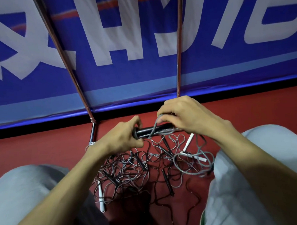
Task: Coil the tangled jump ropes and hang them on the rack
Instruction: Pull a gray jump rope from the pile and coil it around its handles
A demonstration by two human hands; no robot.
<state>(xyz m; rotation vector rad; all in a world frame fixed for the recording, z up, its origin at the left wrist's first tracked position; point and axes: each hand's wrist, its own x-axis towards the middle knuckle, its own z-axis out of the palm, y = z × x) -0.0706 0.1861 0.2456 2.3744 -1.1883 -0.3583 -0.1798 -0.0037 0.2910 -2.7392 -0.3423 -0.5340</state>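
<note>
At frame ctr, just above the floor, the left hand [126, 137] has its fingers curled tight round the L end of a black handle [150, 130], held roughly level. The right hand [183, 116] sits over the handle's R end, thumb & fingers bent, pinching a loop of grey cord [155, 124] that wraps round the handle. Can't tell whether it also grips the handle itself. Below the hands, lower ctr, the tangle of ropes [129, 169] lies on the red floor [43, 147]: thin black & grey cords mixed up, w/ dark handles and white handles [188, 142] sticking out. More grey cord drops from under the right hand to a loose loop at ctr-right. Knees [20, 194] in grey trousers flank the pile at lower L & lower R. In the upper half, two metal poles of the rack [178, 43] rise in front of a blue banner [142, 73] w/ big white letters.
</note>
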